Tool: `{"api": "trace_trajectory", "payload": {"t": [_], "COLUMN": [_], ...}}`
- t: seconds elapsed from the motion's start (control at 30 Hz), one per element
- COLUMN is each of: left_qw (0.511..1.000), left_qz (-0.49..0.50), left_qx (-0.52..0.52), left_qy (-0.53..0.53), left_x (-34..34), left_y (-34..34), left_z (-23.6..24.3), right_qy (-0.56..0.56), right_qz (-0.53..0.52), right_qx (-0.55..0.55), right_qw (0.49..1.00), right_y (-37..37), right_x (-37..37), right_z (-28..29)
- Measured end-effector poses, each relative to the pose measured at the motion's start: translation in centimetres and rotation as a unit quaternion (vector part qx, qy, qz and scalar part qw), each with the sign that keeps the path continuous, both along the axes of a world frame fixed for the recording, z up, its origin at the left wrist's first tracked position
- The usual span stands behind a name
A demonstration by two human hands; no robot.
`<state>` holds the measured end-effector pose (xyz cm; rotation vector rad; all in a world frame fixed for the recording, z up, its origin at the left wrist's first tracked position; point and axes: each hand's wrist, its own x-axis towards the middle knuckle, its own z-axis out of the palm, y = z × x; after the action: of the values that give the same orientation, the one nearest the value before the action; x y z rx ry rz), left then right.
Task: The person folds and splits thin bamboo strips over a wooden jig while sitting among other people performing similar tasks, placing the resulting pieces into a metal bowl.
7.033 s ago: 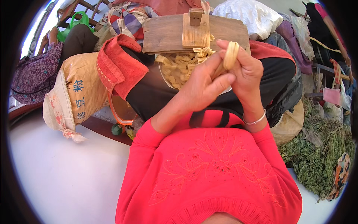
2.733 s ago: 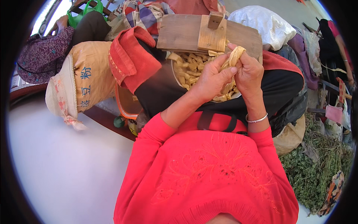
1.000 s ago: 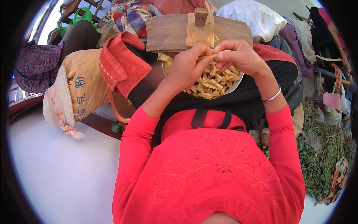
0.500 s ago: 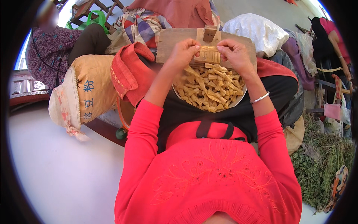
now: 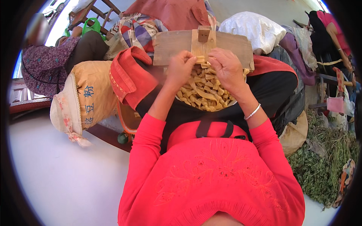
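My left hand (image 5: pixel 180 69) and my right hand (image 5: pixel 228 68) are close together, each closed in a pinch. Stretched between their fingertips is a short, flat, yellowish-tan strip (image 5: pixel 201 59). Right below, in my lap, a round bowl with a pale rim (image 5: pixel 231 103) is heaped with similar tan pieces (image 5: pixel 205 95), many folded or knotted, some long. My right hand covers part of the heap. Just beyond my fingers lies a wooden board (image 5: pixel 167 46) with an upright wooden block (image 5: pixel 203 34) on its crosspiece.
Left of my lap are a red cloth (image 5: pixel 132 75) and a tan sack (image 5: pixel 97 90). A white sack (image 5: pixel 253 31) stands beyond the board. Green plants (image 5: pixel 324 162) lie at the right. Another person (image 5: pixel 47 69) sits at far left; another person's arm (image 5: pixel 336 37) shows at far right.
My hands have come lower and nearer each other, so less of the strip shows between them. The right hand has turned over the bowl. The whole view has shifted slightly.
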<state>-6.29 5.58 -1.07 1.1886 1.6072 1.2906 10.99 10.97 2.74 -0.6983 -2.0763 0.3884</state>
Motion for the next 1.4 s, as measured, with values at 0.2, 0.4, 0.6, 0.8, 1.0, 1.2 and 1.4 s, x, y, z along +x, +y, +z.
{"api": "trace_trajectory", "payload": {"t": [0.2, 0.4, 0.6, 0.8, 1.0, 1.2, 1.4], "left_qw": [0.946, 0.974, 0.952, 0.934, 0.934, 0.911, 0.916], "left_qz": [-0.161, -0.212, -0.173, -0.18, -0.157, -0.088, -0.063], "left_qx": [-0.14, -0.025, -0.011, 0.034, -0.042, 0.151, 0.228], "left_qy": [-0.245, 0.081, -0.252, -0.307, -0.318, 0.373, 0.323], "left_x": [4.0, 1.3, 4.7, 7.2, 6.7, 6.3, 7.0], "left_y": [-4.0, -3.9, -5.1, -5.3, -4.2, -5.2, -6.0], "left_z": [3.9, 5.8, 6.4, 6.7, 3.6, 2.4, 1.2], "right_qy": [-0.071, -0.17, 0.194, 0.069, -0.039, -0.08, 0.212], "right_qz": [-0.045, 0.164, 0.233, -0.021, -0.071, 0.016, 0.146], "right_qx": [-0.065, -0.337, -0.592, -0.1, -0.034, -0.271, -0.74], "right_qw": [0.994, 0.912, 0.747, 0.992, 0.996, 0.959, 0.622], "right_y": [-1.2, -4.5, -7.5, -3.6, -3.6, -3.9, -5.4], "right_x": [1.4, 5.3, 4.1, 2.0, 2.8, 5.0, 4.7], "right_z": [0.1, 0.7, 5.4, 1.5, 1.5, -3.0, -3.9]}}
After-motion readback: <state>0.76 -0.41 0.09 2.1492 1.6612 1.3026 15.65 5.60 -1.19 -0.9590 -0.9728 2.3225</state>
